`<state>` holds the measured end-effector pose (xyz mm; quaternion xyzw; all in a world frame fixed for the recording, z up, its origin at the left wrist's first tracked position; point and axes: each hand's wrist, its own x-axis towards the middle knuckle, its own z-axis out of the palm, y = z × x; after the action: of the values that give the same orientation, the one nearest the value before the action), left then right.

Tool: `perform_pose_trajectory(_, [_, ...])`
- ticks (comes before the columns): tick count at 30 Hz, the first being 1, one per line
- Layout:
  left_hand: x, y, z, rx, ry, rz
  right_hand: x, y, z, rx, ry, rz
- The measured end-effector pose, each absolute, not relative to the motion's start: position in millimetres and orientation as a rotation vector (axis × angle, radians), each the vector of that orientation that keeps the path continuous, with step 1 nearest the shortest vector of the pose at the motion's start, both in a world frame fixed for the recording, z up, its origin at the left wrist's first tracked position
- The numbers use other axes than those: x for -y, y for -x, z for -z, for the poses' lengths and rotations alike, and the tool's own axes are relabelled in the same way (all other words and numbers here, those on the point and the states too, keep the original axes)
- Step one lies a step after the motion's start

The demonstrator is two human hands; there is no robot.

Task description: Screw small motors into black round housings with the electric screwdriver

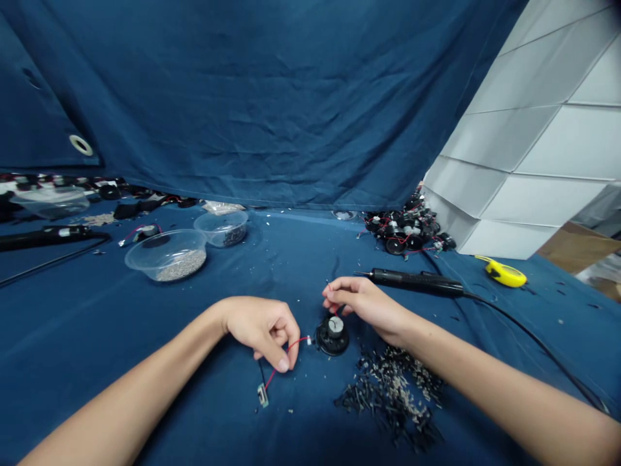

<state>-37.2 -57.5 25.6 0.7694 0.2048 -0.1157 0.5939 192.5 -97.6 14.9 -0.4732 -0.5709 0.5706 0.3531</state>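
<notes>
A small round black speaker (332, 335) with a silver magnet lies on the blue cloth between my hands. My left hand (268, 331) is closed in a pinch on a red wire (299, 342), which runs to a small white connector (309, 340) beside the speaker. Below my left fingers a small circuit board (262, 395) rests on the cloth, joined to red and black wires. Just above the speaker, the fingertips of my right hand (359, 301) are pinched around a thin wire (336, 312) coming from the magnet area.
Loose black and silver pieces (398, 388) lie under my right forearm. An electric screwdriver (414, 282) is behind it, with a yellow tool (504, 273) farther right. Speakers (410, 230) are heaped by white boxes (524, 162). Clear bowls (165, 252) sit back left, near another black tool (43, 238).
</notes>
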Motion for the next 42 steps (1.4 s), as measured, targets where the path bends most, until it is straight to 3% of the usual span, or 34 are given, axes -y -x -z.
perform_pose_trajectory(6, [56.1,40.0,-30.8,-0.547,-1.784,0.176,105.7,-209.5,-5.3,1.263,1.236,-1.573])
perform_pose_trajectory(15, [71.5,15.1,-29.1,-1.006,-2.005,-0.541,139.0,-223.9,-6.3,1.376,1.244,-1.309])
perform_pose_trajectory(20, [79.2,5.9,-22.6,-0.984,-2.195,-0.609,139.8,-230.5,-5.7,1.439,1.261,-1.163])
perform_pose_trajectory(24, [75.4,6.1,-16.4,-0.977,-2.109,-0.604,141.7,-226.0,-7.0,1.523,1.295,-0.951])
perform_pose_trajectory(30, [73.0,7.3,-13.7,-0.953,-2.043,-0.862,149.6,-203.8,-18.1,1.790,1.158,-0.441])
perform_pose_trajectory(36, [83.3,10.0,-16.0,-0.842,-2.529,-1.270,154.7,-186.8,-30.1,2.010,1.010,0.108])
perform_pose_trajectory(39, [90.6,9.2,-14.9,-0.678,-2.739,-1.335,144.3,-184.4,-50.3,1.955,1.119,0.057])
perform_pose_trajectory(42, [97.0,6.9,-15.5,-0.634,-2.824,-1.290,126.2,-186.2,-75.8,1.928,1.127,-0.322])
